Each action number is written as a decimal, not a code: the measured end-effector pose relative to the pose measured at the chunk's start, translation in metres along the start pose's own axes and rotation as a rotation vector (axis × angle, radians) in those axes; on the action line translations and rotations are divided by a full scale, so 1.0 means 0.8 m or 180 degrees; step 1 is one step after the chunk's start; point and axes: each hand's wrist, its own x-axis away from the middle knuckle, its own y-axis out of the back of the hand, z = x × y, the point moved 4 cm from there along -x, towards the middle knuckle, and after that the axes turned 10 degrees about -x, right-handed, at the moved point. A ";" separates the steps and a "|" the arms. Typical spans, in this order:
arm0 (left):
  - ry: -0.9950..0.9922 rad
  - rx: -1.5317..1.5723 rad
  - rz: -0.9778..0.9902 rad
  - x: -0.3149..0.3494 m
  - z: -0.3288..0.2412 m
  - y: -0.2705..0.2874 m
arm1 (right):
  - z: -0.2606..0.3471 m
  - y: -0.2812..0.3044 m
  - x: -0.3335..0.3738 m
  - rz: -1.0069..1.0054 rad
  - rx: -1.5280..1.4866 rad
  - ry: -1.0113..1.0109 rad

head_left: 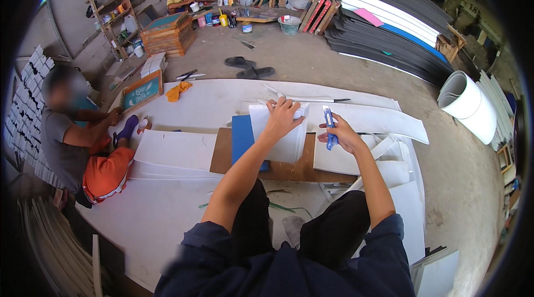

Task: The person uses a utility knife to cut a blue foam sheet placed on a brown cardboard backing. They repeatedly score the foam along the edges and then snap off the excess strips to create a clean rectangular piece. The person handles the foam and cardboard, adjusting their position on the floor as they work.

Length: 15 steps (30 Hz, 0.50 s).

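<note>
My left hand (282, 118) has its fingers bent over the far edge of a white plastic-looking sheet (286, 144) and grips it there. The sheet lies over a blue sheet (241, 138) and a brown board (222, 155) in front of my knees. In my right hand (346, 133) is a blue utility knife (330, 129), held upright just right of the sheet. Whether its blade is out is too small to tell. Another white sheet (336, 158) lies on the board's right end, below the knife.
At the left a seated co-worker (67, 130) holds a wooden-framed screen (142, 92). White offcuts (392, 149) pile up by my right arm. An orange cloth (177, 91) and black slippers (256, 72) lie farther off. A white roll (467, 102) stands at right, near stacked dark sheets (384, 46).
</note>
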 end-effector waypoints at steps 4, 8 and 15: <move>-0.0063 0.0033 -0.0228 -0.009 -0.010 0.006 | 0.011 0.018 0.006 -0.0505 0.1123 0.0153; -0.0182 0.0242 -0.0253 -0.016 -0.016 0.010 | 0.026 0.015 0.013 -0.0939 0.1579 0.0585; -0.0193 0.0386 -0.0051 -0.005 -0.026 -0.020 | 0.018 0.019 0.023 -0.1448 0.1707 0.0468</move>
